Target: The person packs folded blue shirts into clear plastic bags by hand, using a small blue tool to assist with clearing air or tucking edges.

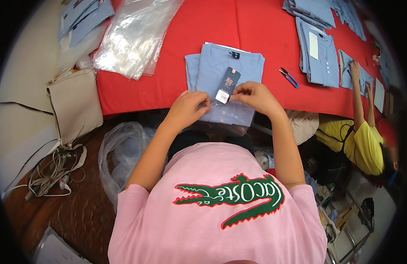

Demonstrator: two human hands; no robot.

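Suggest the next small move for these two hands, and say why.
Probably draw the clear bag up toward the neck label: the left hand and right hand seem to pinch its edge, and plastic appears to cover only the lower part of the folded blue shirt.

I see the table (260, 26) brightly lit, while the floor (75, 202) below sinks into brown shadow, so I read the light as coming from above. Glare streaks the bags (134, 37), and the label (222, 96) looks nearly washed out. My fisheye bows the table's edge, stretches the co-worker (365, 147) and blackens the corners.
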